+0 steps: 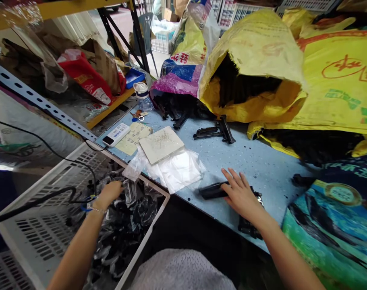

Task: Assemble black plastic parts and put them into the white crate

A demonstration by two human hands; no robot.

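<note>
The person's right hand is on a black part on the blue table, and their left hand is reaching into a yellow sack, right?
Not quite. The head view shows the left hand reaching into the white crate full of bagged black parts, not a yellow sack. The rest is right: the right hand rests on a black part on the blue table.

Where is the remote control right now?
The remote control lies at the table's far left edge, beside a yellowish paper, beyond the white crate.
</note>
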